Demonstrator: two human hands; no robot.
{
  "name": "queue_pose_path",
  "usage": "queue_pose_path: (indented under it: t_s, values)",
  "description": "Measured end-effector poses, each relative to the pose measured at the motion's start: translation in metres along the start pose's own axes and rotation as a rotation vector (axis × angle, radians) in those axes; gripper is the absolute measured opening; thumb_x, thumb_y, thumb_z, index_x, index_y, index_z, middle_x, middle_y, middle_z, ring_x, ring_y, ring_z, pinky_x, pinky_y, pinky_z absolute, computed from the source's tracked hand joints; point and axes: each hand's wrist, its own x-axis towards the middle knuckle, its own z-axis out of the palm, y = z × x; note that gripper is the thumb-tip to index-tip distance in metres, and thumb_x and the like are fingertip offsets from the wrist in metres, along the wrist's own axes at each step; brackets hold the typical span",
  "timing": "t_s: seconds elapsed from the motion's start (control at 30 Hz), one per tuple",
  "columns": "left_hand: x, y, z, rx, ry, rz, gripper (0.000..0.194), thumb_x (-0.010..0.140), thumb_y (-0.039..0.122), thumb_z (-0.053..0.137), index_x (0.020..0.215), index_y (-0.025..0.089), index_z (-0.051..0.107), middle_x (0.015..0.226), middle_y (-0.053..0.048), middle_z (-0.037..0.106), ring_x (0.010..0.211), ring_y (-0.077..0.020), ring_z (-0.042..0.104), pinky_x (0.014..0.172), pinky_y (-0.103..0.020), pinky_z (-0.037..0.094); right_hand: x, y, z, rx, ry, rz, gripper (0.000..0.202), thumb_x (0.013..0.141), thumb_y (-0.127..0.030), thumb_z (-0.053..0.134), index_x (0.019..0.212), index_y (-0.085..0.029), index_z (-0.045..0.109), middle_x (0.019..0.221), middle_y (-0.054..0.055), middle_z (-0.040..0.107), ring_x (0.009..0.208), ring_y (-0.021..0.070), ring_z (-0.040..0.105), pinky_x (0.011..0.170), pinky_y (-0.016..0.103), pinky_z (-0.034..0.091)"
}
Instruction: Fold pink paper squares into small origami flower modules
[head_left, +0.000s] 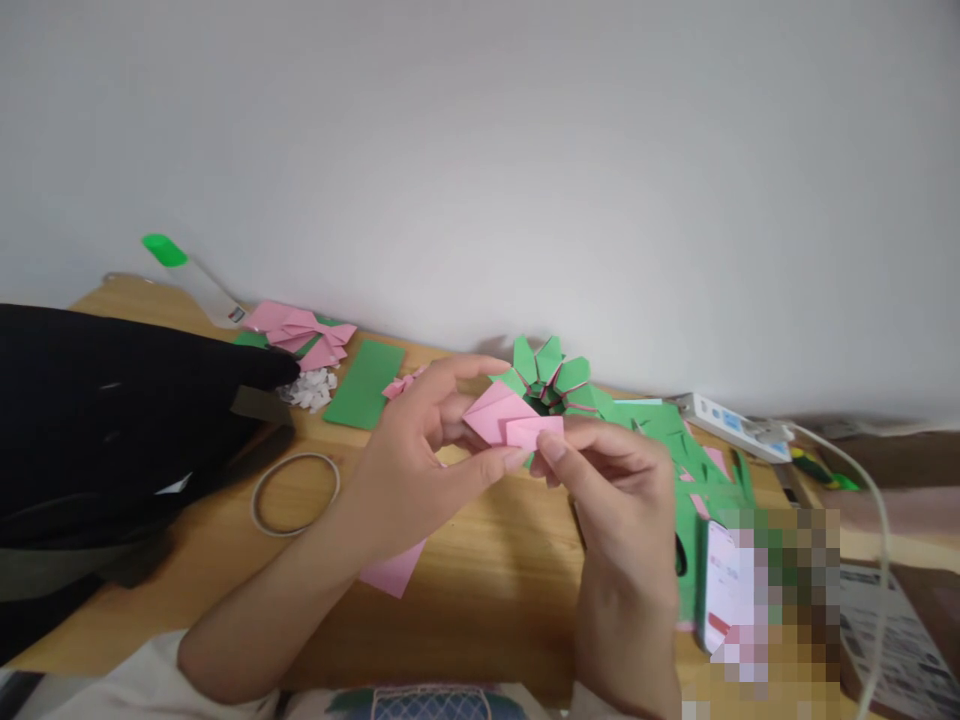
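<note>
A folded pink paper piece (pixel 496 412) is held up above the wooden table, between both hands. My left hand (pixel 420 455) pinches its left and lower part, with the thumb along the bottom edge and the index finger stretched over the top. On the right end, a narrow pink flap lies between the thumb and fingers of my right hand (pixel 615 485). Just behind the hands stands a ring of green folded paper petals (pixel 574 374) with pink edges, partly hidden. A flat pink sheet (pixel 394 572) lies under my left forearm.
A black bag (pixel 112 430) covers the left side, near a tape ring (pixel 296 493). Pink folded pieces (pixel 304 330), white scraps (pixel 309 388) and a green sheet (pixel 365 383) lie at the back left. A phone (pixel 724 585), green papers and a power strip (pixel 731 425) are at the right.
</note>
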Motion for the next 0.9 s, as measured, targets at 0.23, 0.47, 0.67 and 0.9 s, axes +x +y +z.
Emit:
queue_pose_path:
  t_s: [0.23,0.47,0.67,0.9]
  values:
    - [0.001,0.004,-0.001,0.024,0.036,-0.037,0.037,0.075,0.022,0.074,0.109,0.023,0.059,0.071,0.003,0.071,0.068,-0.0141,0.068,0.065,-0.024,0.053,-0.001,-0.004,-0.003,-0.111,-0.03,-0.039,0.02,0.081,-0.021,0.069,0.062,-0.021,0.065,0.058,-0.002,0.06,0.056,0.011,0.052,0.054,0.025,0.043]
    - [-0.004,0.004,-0.002,0.008,0.091,0.024,0.04,0.075,0.02,0.075,0.113,0.028,0.066,0.068,0.007,0.066,0.068,-0.011,0.064,0.069,-0.023,0.052,-0.001,0.0,0.0,-0.074,-0.072,-0.014,0.007,0.083,-0.021,0.068,0.075,-0.022,0.069,0.066,-0.001,0.063,0.062,0.0121,0.055,0.059,0.026,0.046]
    - [-0.003,0.005,-0.004,0.136,0.108,0.016,0.039,0.074,0.022,0.076,0.112,0.028,0.067,0.075,0.003,0.071,0.07,-0.015,0.066,0.063,-0.025,0.052,0.0,0.001,-0.002,-0.077,-0.105,-0.058,0.007,0.082,-0.016,0.068,0.082,-0.023,0.069,0.073,-0.001,0.065,0.068,0.0127,0.057,0.064,0.027,0.047]
    - [0.0,0.009,-0.01,0.363,-0.034,0.23,0.014,0.083,0.023,0.068,0.069,0.022,0.069,0.066,0.002,0.069,0.066,-0.0156,0.064,0.067,-0.029,0.051,0.005,-0.004,-0.006,-0.166,-0.165,-0.306,0.019,0.082,-0.008,0.065,0.088,-0.025,0.07,0.073,-0.001,0.066,0.068,0.0144,0.061,0.064,0.03,0.049]
